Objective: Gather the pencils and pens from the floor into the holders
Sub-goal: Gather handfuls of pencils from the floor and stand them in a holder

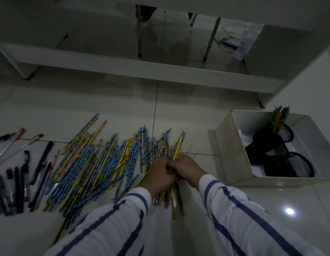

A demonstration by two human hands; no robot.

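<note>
A wide heap of blue and yellow patterned pencils [97, 163] lies fanned across the floor tiles. My left hand [160, 174] and my right hand [186, 168] meet at the heap's right end, both curled round a bundle of pencils [176, 150] that sticks out above and below the fingers. Dark and clear pens [18, 174] lie at the far left. Black mesh holders [289, 161] lie in a white box [232, 156] at the right; one holder there has pencils [279, 118] standing in it.
A low white shelf board [142, 69] crosses the floor behind the heap. Metal table legs [139, 32] and a coiled cable [228, 40] stand farther back. A white cabinet side [308, 85] rises at the right beside the box.
</note>
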